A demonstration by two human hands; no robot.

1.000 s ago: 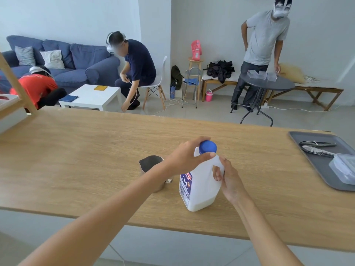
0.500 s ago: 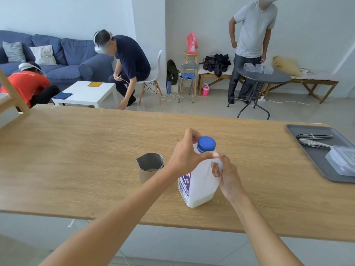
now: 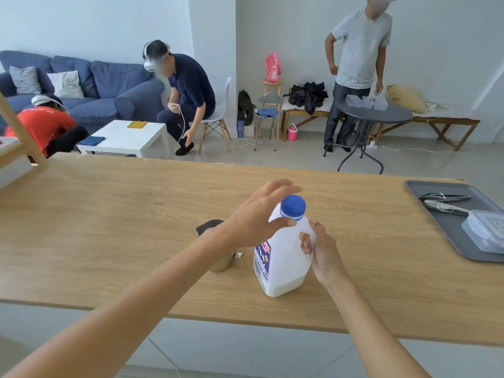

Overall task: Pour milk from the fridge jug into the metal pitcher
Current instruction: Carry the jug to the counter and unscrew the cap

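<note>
A white plastic milk jug (image 3: pixel 283 257) with a blue cap (image 3: pixel 293 206) stands upright on the wooden table (image 3: pixel 109 219). A little milk shows at its bottom. My right hand (image 3: pixel 321 249) grips the jug's handle. My left hand (image 3: pixel 259 216) hovers at the cap with fingers spread behind it and the thumb against the neck just below the cap. The metal pitcher (image 3: pixel 215 246) stands left of the jug, mostly hidden behind my left forearm.
A grey tray (image 3: pixel 450 227) with tongs (image 3: pixel 444 204) and a clear lidded box (image 3: pixel 485 233) lies at the table's right end. A wooden frame (image 3: pixel 19 132) rises at the far left. Three people are in the room beyond the table.
My left hand's fingers have lifted off the blue cap and spread out; only the thumb stays near the neck. My right hand keeps its grip on the handle.
</note>
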